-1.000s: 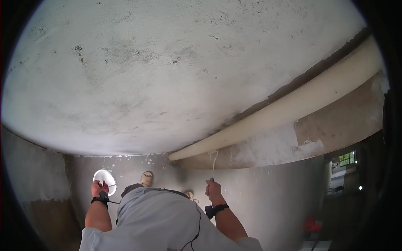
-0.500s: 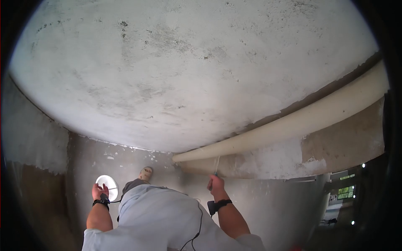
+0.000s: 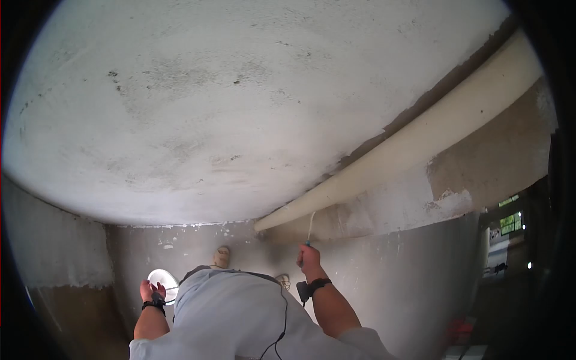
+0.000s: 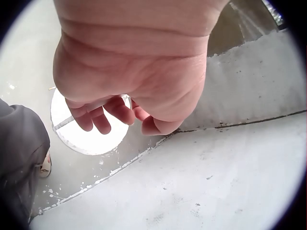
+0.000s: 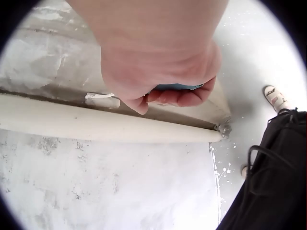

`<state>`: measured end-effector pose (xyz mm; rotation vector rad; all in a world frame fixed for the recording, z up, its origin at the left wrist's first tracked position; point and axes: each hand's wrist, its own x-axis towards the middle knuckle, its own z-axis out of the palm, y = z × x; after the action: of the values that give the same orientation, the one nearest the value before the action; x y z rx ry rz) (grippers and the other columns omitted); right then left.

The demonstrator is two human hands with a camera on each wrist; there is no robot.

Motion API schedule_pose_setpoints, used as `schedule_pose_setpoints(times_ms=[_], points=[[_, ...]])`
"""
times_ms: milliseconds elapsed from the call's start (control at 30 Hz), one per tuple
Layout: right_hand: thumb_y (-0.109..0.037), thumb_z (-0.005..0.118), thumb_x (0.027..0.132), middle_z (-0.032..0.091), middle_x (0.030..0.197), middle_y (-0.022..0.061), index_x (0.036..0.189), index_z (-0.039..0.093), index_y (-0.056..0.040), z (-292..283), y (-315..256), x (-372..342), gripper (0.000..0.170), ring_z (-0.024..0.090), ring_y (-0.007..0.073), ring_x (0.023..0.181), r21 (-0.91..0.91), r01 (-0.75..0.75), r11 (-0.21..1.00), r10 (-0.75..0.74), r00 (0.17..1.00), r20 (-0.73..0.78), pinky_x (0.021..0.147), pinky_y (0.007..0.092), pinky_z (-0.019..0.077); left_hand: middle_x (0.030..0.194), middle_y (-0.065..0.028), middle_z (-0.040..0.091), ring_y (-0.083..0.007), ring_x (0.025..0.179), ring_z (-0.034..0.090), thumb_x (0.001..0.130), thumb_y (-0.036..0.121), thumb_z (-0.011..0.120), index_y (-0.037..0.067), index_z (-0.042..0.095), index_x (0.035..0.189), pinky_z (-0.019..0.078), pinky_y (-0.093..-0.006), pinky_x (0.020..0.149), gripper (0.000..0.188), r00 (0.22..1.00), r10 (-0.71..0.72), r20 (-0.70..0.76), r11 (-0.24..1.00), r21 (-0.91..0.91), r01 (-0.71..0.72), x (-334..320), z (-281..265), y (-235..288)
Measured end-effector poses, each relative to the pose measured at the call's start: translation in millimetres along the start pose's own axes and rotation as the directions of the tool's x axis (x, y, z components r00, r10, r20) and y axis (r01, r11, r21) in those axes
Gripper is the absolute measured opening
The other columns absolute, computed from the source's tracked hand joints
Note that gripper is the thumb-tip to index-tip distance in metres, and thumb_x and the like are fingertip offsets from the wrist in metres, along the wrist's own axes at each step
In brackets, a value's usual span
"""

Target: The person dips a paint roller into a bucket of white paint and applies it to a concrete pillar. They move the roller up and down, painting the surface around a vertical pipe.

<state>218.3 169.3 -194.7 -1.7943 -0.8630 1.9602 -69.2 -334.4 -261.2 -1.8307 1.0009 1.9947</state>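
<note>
My right hand [image 3: 309, 258] grips the blue-green handle [image 5: 177, 86] of a small paint roller. The roller's pale rod [image 3: 311, 227] points up from the fist, and its white head [image 5: 103, 101] lies over the brown strip beside a cream pipe [image 3: 384, 162]. At the lower left, my left hand [image 3: 150, 291] has its fingers curled round the handle [image 4: 64, 123] of a round white bucket [image 3: 163, 278]. The bucket's inside looks white, and the palm and fingers hide part of its opening in the left wrist view.
A large white-coated wall [image 3: 198, 120], with dark rough patches, fills the upper part. White specks dot the grey floor [image 3: 360, 276]. One sandalled foot [image 3: 221, 257] stands near the wall's base. A black cable [image 3: 284, 312] runs down the shirt.
The head view tilts, then swings back. The left hand and bucket shift together to the right and down in it. The right hand rises slightly, still gripping the roller.
</note>
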Motion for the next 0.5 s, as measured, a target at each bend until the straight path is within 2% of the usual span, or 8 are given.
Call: schedule_pose_setpoints(times_ms=[67, 167, 233, 267, 367, 500], points=[[-0.020, 0.066, 0.084, 0.043, 0.049, 0.0028, 0.064, 0.047, -0.0099, -6.1, 14.7, -10.8, 0.028, 0.041, 0.0153, 0.036, 0.003, -0.012, 1.000, 0.012, 0.998, -0.068, 0.034, 0.0312, 0.0321, 0.095, 0.0049, 0.048, -0.0180, 0.087, 0.054, 0.077, 0.026, 0.060, 0.016, 0.045, 0.105, 0.0472, -0.0334, 0.076, 0.033, 1.000, 0.004, -0.007, 0.998, 0.063, -0.004, 4.2, 15.7, 5.6], [-0.018, 0.065, 0.085, 0.040, 0.048, -0.0007, 0.067, 0.044, -0.0135, -24.3, 39.3, -28.5, 0.028, 0.036, 0.0136, 0.034, -0.029, 0.016, 0.999, -0.018, 0.996, -0.092, 0.034, 0.0288, 0.0285, 0.102, 0.0016, 0.045, -0.0184, 0.089, 0.050, 0.077, 0.031, 0.060, 0.018, 0.043, 0.111, 0.0442, -0.0338, 0.075, 0.040, 0.999, -0.007, 0.048, 0.975, 0.223, -0.004, 25.8, 42.3, 13.6], [-0.019, 0.068, 0.083, 0.044, 0.049, 0.0019, 0.067, 0.050, -0.0090, -40.3, 56.3, -39.0, 0.026, 0.040, 0.0126, 0.036, -0.010, 0.006, 1.000, -0.007, 0.994, -0.113, 0.033, 0.0286, 0.0305, 0.102, 0.0018, 0.045, -0.0176, 0.090, 0.048, 0.077, 0.030, 0.061, 0.019, 0.043, 0.110, 0.0429, -0.0327, 0.074, 0.039, 0.991, -0.007, 0.133, 0.946, 0.321, -0.036, 38.4, 61.5, 18.6], [-0.016, 0.066, 0.084, 0.035, 0.049, -0.0046, 0.068, 0.041, -0.0149, -48.3, 65.0, -44.8, 0.030, 0.032, 0.0079, 0.035, -0.013, -0.017, 1.000, 0.015, 0.991, -0.134, 0.033, 0.0248, 0.0236, 0.101, 0.0024, 0.045, -0.0174, 0.090, 0.047, 0.077, 0.031, 0.062, 0.020, 0.045, 0.107, 0.0416, -0.0317, 0.074, 0.036, 0.992, -0.013, 0.128, 0.940, 0.339, -0.031, 43.2, 71.7, 20.5], [-0.016, 0.066, 0.084, 0.035, 0.049, -0.0054, 0.069, 0.042, -0.0150, -63.3, 76.4, -63.6, 0.029, 0.031, 0.0070, 0.035, -0.058, -0.073, 0.996, 0.060, 0.977, -0.202, 0.033, 0.0242, 0.0230, 0.099, 0.0034, 0.044, -0.0172, 0.089, 0.047, 0.077, 0.032, 0.062, 0.022, 0.047, 0.104, 0.0405, -0.0326, 0.077, 0.032, 0.982, -0.034, 0.184, 0.933, 0.358, -0.035, 48.4, 96.0, 22.9], [-0.017, 0.066, 0.084, 0.036, 0.050, -0.0055, 0.071, 0.043, -0.0145, -70.9, 86.4, -71.5, 0.027, 0.031, 0.0065, 0.036, -0.051, -0.075, 0.996, 0.063, 0.974, -0.220, 0.033, 0.0237, 0.0234, 0.095, 0.0042, 0.043, -0.0164, 0.087, 0.047, 0.077, 0.029, 0.062, 0.022, 0.048, 0.099, 0.0384, -0.0347, 0.082, 0.027, 0.972, -0.071, 0.222, 0.932, 0.362, -0.014, 40.3, 113.9, 22.1]])
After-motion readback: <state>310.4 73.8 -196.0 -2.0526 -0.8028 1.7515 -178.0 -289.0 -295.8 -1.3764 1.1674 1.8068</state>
